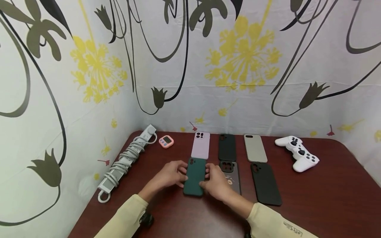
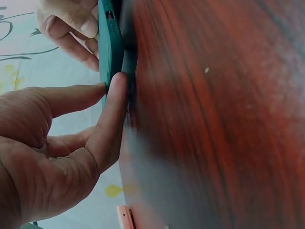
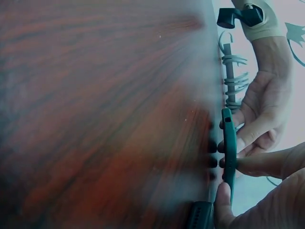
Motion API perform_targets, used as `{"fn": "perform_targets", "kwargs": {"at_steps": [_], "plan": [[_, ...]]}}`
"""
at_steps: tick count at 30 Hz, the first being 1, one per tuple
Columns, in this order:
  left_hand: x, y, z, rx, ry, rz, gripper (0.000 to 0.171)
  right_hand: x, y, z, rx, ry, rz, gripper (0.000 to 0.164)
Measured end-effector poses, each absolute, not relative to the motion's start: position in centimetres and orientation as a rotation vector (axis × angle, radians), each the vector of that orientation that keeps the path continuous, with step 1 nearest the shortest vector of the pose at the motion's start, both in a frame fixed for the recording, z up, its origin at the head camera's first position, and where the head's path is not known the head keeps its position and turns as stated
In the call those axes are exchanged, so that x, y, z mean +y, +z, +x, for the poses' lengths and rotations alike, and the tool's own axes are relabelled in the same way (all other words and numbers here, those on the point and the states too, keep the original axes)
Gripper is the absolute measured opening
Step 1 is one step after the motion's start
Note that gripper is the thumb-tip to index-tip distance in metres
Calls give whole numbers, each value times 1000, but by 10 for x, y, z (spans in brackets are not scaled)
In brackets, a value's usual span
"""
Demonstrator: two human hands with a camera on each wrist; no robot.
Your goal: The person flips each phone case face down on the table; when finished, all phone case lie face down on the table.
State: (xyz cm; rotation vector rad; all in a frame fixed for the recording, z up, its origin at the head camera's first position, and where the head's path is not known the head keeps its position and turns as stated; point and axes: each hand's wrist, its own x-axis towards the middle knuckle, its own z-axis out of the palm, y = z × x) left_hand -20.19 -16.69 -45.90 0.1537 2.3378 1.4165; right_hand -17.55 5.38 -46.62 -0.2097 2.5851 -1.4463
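Observation:
A dark green phone case (image 1: 194, 178) lies flat, just above the table, between my two hands. My left hand (image 1: 171, 173) pinches its left edge, thumb on top and fingertips beneath, as the left wrist view shows. On the opposite edge my right hand (image 1: 216, 183) grips it the same way. In the right wrist view a narrow gap shows between the green case (image 3: 229, 143) and the tabletop. A grey phone case with a small print (image 1: 233, 178) lies right beside my right hand, partly covered by it. Beyond the green case is a lilac phone case (image 1: 200, 145).
Other phone cases lie to the right: a black one (image 1: 227, 147), a beige one (image 1: 256, 148) and a nearer black one (image 1: 266, 184). A white game controller (image 1: 297, 153) sits far right. Left are a pink timer (image 1: 166, 141) and a cord-wrapped power strip (image 1: 128, 158).

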Motion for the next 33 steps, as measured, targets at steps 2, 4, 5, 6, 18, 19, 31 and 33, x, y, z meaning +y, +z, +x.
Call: {"fn": "perform_targets", "kwargs": {"at_steps": [2,4,5,6,18,19,31,33], "plan": [[-166,-458,-203,2348,1391,148,48,54,-466,-175,2618,-1408,-230,71],[-165,-457,-204,2353,1370,146,47,53,-467,-174,2657,-1360,-257,72],[-164,-456,-204,2354,1363,147,47,52,-467,-174,2677,-1335,-271,73],[-164,-456,-204,2357,1357,146,46,52,-467,-174,2698,-1310,-286,73],[-166,-459,-199,2410,1330,165,45,44,-468,-168,2749,-1125,-369,84],[-167,-460,-199,2412,1325,170,45,44,-467,-167,2734,-1114,-375,86],[-166,-462,-203,2537,1207,224,52,52,-457,-161,2556,-1154,-412,86],[-167,-463,-201,2643,1104,252,53,56,-455,-159,2504,-1219,-451,79]]}}
